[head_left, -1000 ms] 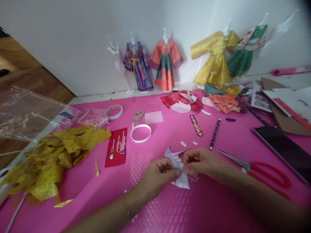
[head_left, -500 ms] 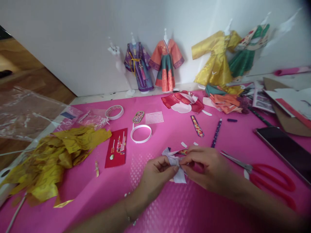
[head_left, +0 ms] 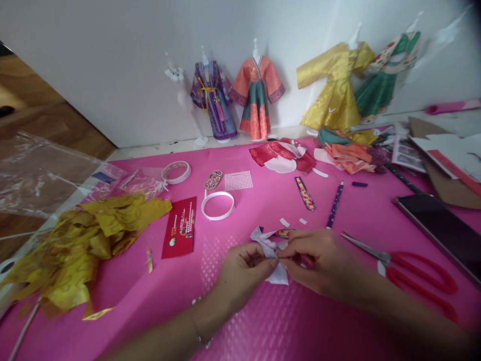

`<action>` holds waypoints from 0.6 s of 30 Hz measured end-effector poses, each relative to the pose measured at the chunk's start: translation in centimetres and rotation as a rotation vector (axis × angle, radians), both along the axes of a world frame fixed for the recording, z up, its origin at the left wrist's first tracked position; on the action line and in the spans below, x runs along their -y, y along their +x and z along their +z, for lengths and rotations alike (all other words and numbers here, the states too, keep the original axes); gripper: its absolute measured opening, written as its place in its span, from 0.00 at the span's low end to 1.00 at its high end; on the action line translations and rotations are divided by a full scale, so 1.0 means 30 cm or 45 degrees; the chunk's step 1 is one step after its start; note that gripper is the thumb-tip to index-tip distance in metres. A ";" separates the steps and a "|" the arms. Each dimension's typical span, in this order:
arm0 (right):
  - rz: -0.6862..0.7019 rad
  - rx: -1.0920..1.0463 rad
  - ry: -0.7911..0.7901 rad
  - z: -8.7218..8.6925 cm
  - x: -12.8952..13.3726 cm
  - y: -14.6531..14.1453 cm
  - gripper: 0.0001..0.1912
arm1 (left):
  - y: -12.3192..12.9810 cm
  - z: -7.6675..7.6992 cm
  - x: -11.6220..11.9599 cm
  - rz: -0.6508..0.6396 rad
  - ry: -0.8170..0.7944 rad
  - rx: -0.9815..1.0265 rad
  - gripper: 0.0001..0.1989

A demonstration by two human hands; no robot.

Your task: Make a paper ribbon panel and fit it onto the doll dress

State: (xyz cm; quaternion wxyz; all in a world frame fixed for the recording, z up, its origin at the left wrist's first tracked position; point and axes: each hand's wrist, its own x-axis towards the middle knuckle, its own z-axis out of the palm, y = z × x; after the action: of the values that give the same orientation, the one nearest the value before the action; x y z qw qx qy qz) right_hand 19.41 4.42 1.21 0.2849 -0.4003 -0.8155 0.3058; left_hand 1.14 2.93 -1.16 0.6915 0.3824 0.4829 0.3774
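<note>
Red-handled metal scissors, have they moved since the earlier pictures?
No. Against the black rectangular phone, the red-handled metal scissors lie in the same place on the pink sheet; only the camera's view has shifted slightly.

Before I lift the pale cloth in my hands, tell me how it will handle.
Probably floppy: the cloth bunches and creases between the left hand and right hand. Likely light, since fingertips alone pinch it. Its loose lower end may droop.
</note>
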 end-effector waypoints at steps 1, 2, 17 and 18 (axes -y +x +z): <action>-0.001 0.014 -0.010 -0.001 0.000 0.001 0.10 | -0.001 0.000 0.001 -0.008 0.009 -0.005 0.12; -0.001 0.026 -0.019 -0.002 -0.001 0.001 0.10 | -0.002 0.000 0.002 -0.015 0.019 -0.012 0.12; -0.050 -0.005 -0.081 -0.010 0.001 0.000 0.09 | -0.005 0.009 0.001 -0.042 0.004 -0.020 0.13; -0.061 -0.009 -0.060 -0.011 0.001 0.000 0.09 | -0.005 0.009 0.000 -0.047 -0.011 -0.020 0.13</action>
State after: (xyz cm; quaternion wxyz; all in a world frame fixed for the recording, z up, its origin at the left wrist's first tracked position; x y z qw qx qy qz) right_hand 19.40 4.38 0.87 0.2855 -0.4253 -0.7973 0.3193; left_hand 0.98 2.93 -0.90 0.6962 0.3913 0.4828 0.3593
